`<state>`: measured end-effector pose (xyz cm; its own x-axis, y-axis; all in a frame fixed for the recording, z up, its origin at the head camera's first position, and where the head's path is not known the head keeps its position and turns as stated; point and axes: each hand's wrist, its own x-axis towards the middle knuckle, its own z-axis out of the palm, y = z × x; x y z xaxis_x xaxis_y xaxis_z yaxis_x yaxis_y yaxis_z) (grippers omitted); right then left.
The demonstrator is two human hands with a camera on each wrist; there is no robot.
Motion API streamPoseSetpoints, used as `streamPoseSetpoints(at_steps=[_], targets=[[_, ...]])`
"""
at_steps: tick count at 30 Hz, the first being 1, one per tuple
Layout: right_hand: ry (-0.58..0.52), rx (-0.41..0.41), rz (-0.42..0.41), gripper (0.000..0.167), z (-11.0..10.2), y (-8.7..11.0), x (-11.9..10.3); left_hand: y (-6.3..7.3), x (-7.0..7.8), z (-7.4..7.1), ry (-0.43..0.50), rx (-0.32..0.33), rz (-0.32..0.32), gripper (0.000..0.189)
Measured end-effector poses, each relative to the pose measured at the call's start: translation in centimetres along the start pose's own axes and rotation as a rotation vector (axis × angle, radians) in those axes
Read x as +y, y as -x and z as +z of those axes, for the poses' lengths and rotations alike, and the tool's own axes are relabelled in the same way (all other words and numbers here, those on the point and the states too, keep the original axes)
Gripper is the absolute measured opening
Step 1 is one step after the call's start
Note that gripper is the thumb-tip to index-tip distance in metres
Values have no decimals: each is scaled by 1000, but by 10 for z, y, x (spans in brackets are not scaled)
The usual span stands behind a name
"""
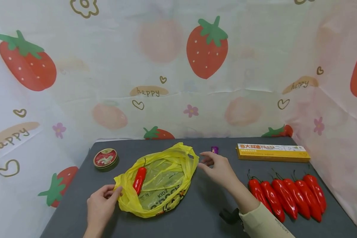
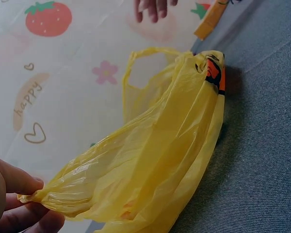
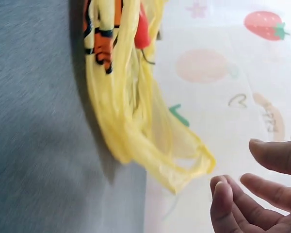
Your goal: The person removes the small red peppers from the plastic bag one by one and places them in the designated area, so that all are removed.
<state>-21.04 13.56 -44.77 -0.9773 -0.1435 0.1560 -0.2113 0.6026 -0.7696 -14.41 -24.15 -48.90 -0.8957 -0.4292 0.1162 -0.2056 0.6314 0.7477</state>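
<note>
A yellow plastic bag (image 1: 154, 158) lies opened out on the dark table, with dark printing on it. One red chili pepper (image 1: 139, 180) rests inside against its left wall, stem toward the back. At the bag's left edge my left hand (image 1: 102, 205) pinches a gathered bit of plastic between thumb and fingers, as the left wrist view also shows at the bag's corner (image 2: 53, 194). My right hand (image 1: 218, 168) is beside the bag's right handle loop (image 3: 194, 170), thumb and fingers apart with a gap to the plastic, holding nothing.
Several red chili peppers (image 1: 288, 198) lie in a row at the right. Behind them is a yellow pasta box (image 1: 272, 153). A small purple packet (image 1: 215, 149) sits past my right hand. A round red-topped tin (image 1: 105, 158) stands back left. A strawberry-print cloth (image 1: 178, 109) hangs behind the table.
</note>
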Motion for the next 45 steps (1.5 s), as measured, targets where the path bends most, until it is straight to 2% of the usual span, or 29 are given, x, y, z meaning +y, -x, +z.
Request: streamPoseSetpoints(at_steps=[7,12,16,20,23,26,29,34,37,41,45], targets=[[-109,-119,-10,39,20,-24,-21,0,1,2,2,-1,-3,30],[-130,-212,-30,37,38,-36,-43,0,0,3,-3,11,0,30],[-147,-263,-50,38,55,-46,-51,0,1,4,-4,0,-3,29],[-228,-307,-13,35,76,-59,-57,1,3,3,-6,-1,-4,30],[-333,-334,54,32,93,-69,-62,1,3,2,-6,8,-7,30],[-400,-342,125,32,111,-77,-66,1,4,0,-11,4,-11,30],[-407,-336,192,40,129,-81,-71,1,4,0,-12,-1,-17,30],[-363,-291,296,49,157,-84,-81,-1,3,-3,-14,-9,-35,30],[-318,-242,345,50,171,-84,-89,-2,3,-3,-19,-9,-19,30],[-237,-198,363,50,187,-80,-95,-3,4,-3,-24,-3,-5,31],[-162,-200,340,50,203,-73,-94,-1,4,-3,-11,-6,-11,32]])
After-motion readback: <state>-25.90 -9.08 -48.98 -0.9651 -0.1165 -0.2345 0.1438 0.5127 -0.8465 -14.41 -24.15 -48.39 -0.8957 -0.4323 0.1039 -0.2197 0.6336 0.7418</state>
